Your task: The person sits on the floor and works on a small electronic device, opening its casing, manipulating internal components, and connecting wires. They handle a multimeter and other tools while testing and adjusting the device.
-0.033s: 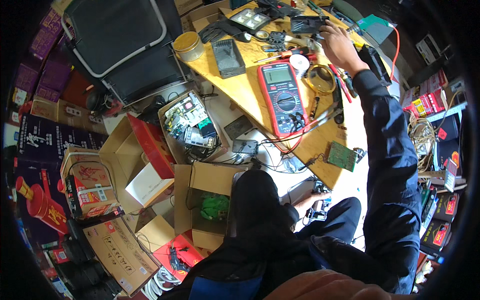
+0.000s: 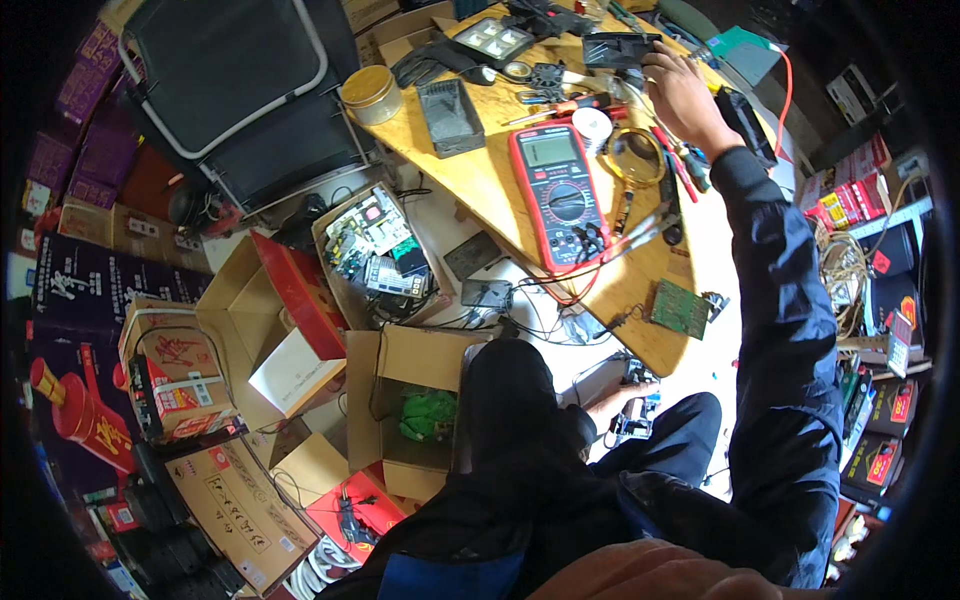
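Observation:
My right hand reaches over the far right of the wooden table. Its bent fingers are at the right end of a shallow black tray, above a clutter of tools; what lies under the fingertips is hidden. Low beside my knee, my left hand grips a small electronic assembly, partly covered by the hand and my leg. Closer on the table lie a red multimeter, a round magnifying glass, a white spool and a screwdriver.
A green circuit board lies near the table's front corner. A lidded jar and a dark open box stand on the left side. Below are a carton of circuit boards, an open cardboard box and a folding chair.
The view has shifted slightly. My right hand has drawn back a little to the right from the black tray; my left hand stays on the electronic assembly.

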Motion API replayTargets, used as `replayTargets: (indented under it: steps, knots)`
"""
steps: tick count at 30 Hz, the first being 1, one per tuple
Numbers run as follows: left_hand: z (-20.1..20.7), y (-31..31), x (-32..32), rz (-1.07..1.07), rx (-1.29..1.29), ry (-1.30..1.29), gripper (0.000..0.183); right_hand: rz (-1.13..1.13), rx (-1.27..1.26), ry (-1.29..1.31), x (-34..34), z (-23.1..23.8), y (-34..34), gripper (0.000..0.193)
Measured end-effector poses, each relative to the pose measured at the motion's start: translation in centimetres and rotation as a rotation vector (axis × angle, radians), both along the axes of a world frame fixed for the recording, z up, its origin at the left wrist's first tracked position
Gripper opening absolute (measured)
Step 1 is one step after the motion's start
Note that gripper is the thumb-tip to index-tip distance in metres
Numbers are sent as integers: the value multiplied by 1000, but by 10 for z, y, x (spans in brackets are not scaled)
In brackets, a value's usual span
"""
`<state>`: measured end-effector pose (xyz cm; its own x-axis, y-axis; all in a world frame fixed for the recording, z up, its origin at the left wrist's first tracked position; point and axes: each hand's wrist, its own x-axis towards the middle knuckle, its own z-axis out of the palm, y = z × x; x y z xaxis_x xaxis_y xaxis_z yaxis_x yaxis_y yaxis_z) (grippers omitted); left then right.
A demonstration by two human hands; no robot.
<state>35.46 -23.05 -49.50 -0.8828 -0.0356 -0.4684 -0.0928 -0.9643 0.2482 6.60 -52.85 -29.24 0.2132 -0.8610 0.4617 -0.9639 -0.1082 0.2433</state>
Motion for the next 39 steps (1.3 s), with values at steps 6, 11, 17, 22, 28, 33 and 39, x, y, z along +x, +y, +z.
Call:
replayTargets:
  steps: [6,11,17,22,28,33,39]
  knots:
    - [-13,11,-8,53,17,50,27,-13,-15,-361,-2,45,122,20]
    - [-11,22,-3,3,73,97,25,-63,115,-297,5,51,169,11]
    - [-10,28,3,-18,6,111,26,-265,170,-673,-1,34,210,24]
    - [-7,25,7,-44,-41,56,29,-258,319,-1483,-8,9,211,26]
    - [-10,21,5,-19,-42,95,33,-316,271,-1988,-11,-24,217,23]
    - [-8,19,4,8,-41,82,36,-59,61,-2206,-17,-23,235,22]
    - [-7,19,2,-6,-69,75,40,136,-281,-2317,1,-12,325,31]
